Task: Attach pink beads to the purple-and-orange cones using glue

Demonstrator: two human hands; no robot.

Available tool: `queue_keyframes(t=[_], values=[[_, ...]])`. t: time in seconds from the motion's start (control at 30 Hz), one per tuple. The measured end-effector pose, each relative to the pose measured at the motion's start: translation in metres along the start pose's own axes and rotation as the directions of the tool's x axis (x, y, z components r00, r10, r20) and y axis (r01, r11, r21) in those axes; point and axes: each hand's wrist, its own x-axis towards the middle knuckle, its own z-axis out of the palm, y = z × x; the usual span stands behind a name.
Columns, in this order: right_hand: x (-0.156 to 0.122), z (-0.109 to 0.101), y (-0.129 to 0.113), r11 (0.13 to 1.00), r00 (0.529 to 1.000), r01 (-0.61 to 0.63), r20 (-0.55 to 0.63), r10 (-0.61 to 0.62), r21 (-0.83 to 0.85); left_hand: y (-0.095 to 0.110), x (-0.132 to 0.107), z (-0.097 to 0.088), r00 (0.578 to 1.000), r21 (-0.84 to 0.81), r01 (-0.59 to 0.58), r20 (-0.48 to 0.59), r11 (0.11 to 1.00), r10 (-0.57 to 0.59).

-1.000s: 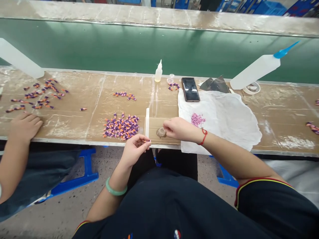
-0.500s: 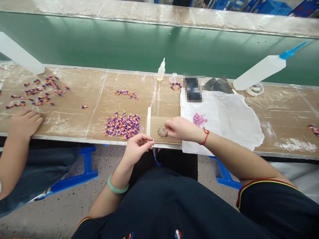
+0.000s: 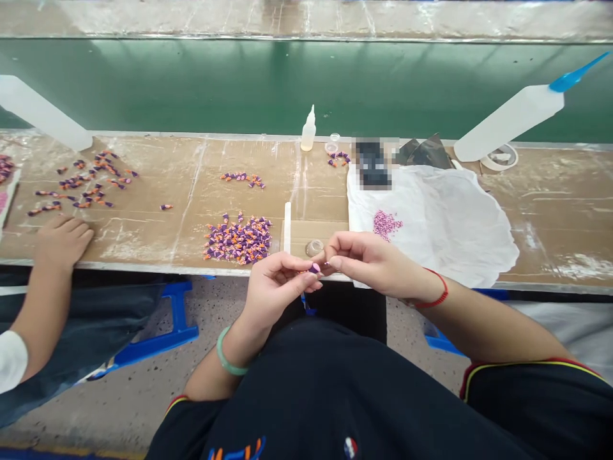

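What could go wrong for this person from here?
The small purple piece, pinched between the left hand and right hand, is right at the bench's front edge, so it could slip to the floor. The pile of purple-and-orange pieces lies close to that edge and might get knocked. Tugging the white cloth could scatter its loose pink granules.

Purple-and-orange pieces, pink granules on a white cloth

Small purple piece partly hidden by left hand's fingertips, exact shape unclear. Dark rectangular object pixelated, unreadable. Pink granules too tiny to tell apart. Pale tray cut off by left edge.
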Motion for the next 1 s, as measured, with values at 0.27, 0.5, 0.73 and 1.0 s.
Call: queue_keyframes(t=[0.27, 0.5, 0.73, 1.0], values=[[-0.006, 0.002, -0.008, 0.949, 0.987, 0.153, -0.010, -0.162, -0.276, 0.005, -0.008, 0.005, 0.997, 0.023, -0.067, -0.025, 0.997, 0.068], [-0.006, 0.004, -0.009, 0.906, 0.973, 0.211, -0.005, -0.229, -0.367, 0.006, -0.009, 0.006, 0.996, 0.030, -0.089, -0.025, 0.996, 0.090], [-0.007, 0.002, -0.006, 0.879, 0.966, 0.241, 0.012, -0.259, -0.411, 0.005, -0.009, 0.008, 0.997, 0.060, -0.077, -0.023, 0.995, 0.079], [-0.011, 0.005, -0.013, 0.820, 0.952, 0.275, 0.022, -0.306, -0.502, 0.005, -0.009, 0.008, 0.998, 0.082, -0.058, -0.024, 0.995, 0.060]])
